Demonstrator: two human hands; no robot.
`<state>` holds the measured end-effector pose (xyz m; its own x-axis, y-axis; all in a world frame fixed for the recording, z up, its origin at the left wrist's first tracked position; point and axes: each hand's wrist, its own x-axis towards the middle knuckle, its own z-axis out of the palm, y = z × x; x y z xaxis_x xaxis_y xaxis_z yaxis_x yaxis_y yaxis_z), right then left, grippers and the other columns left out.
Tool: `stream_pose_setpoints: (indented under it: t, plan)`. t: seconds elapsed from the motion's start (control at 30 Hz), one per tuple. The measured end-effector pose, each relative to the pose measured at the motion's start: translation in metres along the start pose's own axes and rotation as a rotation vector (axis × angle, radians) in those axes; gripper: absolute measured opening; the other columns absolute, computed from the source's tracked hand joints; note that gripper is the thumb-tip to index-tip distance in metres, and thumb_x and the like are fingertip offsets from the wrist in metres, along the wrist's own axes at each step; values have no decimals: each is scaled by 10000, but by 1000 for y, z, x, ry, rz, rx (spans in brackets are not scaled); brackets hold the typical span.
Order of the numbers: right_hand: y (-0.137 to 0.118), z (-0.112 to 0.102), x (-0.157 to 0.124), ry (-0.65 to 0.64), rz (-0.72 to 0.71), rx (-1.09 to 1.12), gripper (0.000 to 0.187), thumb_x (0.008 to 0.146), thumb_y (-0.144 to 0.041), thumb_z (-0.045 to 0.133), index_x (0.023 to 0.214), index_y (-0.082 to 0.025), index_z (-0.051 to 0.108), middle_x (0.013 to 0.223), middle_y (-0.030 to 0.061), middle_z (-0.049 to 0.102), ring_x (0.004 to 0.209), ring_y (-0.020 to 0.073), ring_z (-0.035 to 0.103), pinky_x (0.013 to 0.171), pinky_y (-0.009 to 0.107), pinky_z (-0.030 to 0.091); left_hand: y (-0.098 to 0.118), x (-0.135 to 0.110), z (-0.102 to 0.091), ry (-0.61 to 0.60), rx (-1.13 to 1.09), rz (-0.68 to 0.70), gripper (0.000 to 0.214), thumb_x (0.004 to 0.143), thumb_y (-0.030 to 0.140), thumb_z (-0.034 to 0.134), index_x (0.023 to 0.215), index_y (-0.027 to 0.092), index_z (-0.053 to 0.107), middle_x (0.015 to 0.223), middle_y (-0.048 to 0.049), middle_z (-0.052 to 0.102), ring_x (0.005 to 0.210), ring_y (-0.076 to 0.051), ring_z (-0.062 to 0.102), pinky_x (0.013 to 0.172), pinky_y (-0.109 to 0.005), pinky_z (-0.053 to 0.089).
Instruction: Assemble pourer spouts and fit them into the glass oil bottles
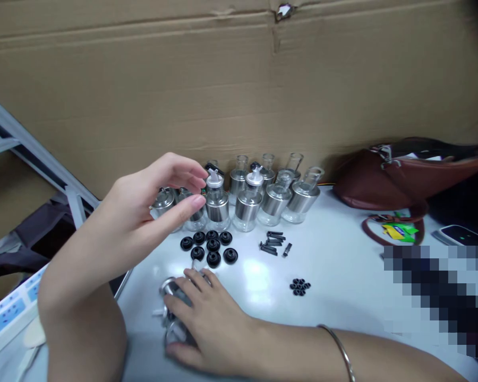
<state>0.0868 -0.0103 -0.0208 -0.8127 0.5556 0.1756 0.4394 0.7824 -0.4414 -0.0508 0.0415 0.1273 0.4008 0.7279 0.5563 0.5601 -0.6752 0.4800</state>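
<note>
My left hand (143,199) is raised in front of the glass bottles, its fingers curved and its thumb apart, with nothing seen between them. Just beyond its fingertips stands a glass bottle with a steel band (218,207) and a white spout top (214,179). A second topped bottle (248,208) stands to its right. Low on the table, my right hand (219,323) rests with spread fingers over a cluster of silver spout lids (169,286), partly covering them. Several black round stoppers (213,245) lie between my hands and the bottles.
Open-necked bottles (302,197) stand at the back against a cardboard wall (239,101). Black strips (271,243) and small black rings (299,287) lie right of the stoppers. A brown bag (366,180) is at right, a power strip (14,310) at left.
</note>
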Motion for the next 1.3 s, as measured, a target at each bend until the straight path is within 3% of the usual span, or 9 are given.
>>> stream_pose_setpoints:
  t: [0.27,0.33,0.4,0.5,0.6,0.7,0.9,1.13,1.3]
  plan:
    - [6,-12,-3,113,-31,20,582,907,-577,483,1302,-150,513,1372,163,502,1326,325,370,1097,519,315,7,-1,1,18,-121,-109,192,800,293,693,986,245,697,953,-25,707,854,-217,670,635,-253,529]
    - [13,-22,-10,200,-69,54,461,913,-462,524,1233,-132,562,1365,167,494,1305,306,385,1076,469,356,8,-2,0,24,-133,-106,204,799,294,693,999,251,695,963,-24,707,864,-222,670,688,-269,541]
    - [21,-33,-18,257,-72,99,291,902,-290,513,1122,-127,615,1241,155,556,1152,269,489,968,419,448,8,-3,-2,5,-107,-99,190,806,306,679,988,258,699,940,-20,708,836,-222,668,712,-280,539]
    - [30,-44,-31,213,-49,103,227,878,-272,551,1039,-138,638,1029,115,606,893,225,543,776,370,496,9,-5,-4,-113,-30,-104,161,813,334,650,931,253,721,873,-19,716,746,-219,660,648,-276,527]
    - [32,-42,-38,96,-80,39,366,841,-431,665,1070,-147,631,1022,102,613,882,223,549,754,352,475,10,-7,-2,-215,-19,-96,202,804,373,645,941,253,732,891,-26,737,726,-229,669,593,-263,510]
    - [27,-31,-38,45,-75,-39,423,817,-555,656,955,-156,650,966,87,637,847,222,556,719,342,446,10,-9,2,-264,-63,-121,256,777,408,677,979,260,730,914,-31,749,740,-246,682,565,-262,498]
    - [21,-17,-37,87,2,-55,139,864,-304,616,849,-171,656,848,49,649,741,188,564,642,311,396,10,-8,8,-259,-43,-9,179,855,338,600,967,256,712,844,-11,729,638,-188,650,505,-226,444]
    - [31,-27,-47,87,27,134,94,787,-239,726,837,-174,681,833,26,659,729,161,576,663,281,410,21,-5,10,-372,73,-60,139,919,301,551,1003,230,636,922,10,689,758,-153,631,603,-209,428]
    - [48,-40,-62,231,55,206,54,820,-231,694,831,-179,685,805,27,634,732,166,579,673,281,443,27,-9,36,-324,-90,-82,49,928,213,540,933,224,588,842,39,653,723,-110,603,635,-199,432]
